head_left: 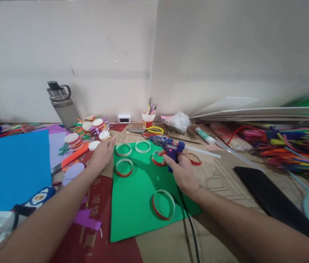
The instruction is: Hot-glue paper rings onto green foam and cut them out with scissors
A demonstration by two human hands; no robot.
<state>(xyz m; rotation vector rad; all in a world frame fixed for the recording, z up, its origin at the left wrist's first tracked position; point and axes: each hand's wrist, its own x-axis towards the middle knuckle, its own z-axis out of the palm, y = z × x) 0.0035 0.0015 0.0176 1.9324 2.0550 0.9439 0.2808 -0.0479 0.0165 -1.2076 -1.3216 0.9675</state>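
My right hand [185,171] is wrapped round the handle of a blue hot glue gun [174,146], a small red light glowing on its body. A white glue stick [202,152] pokes out of its back, and its nozzle points left over a green sheet [140,204]. At the sheet's upper left edge lies my left hand [105,152], fingers stretched out, holding nothing I can see. Several red-and-white paper rings stand on the sheet, among them a near ring [163,205] and a ring [124,167] close to my left hand. Another ring [158,158] is partly hidden by my right fingers.
Left are a blue sheet [12,164], an orange cutter [74,155], decorated paper discs [72,140] and a bottle [66,109]. Scissors [146,130] and a pen cup [148,119] stand behind. Right lie a black phone-like slab [274,201] and pipe cleaners [296,151]. The gun's cord [189,219] trails forward.
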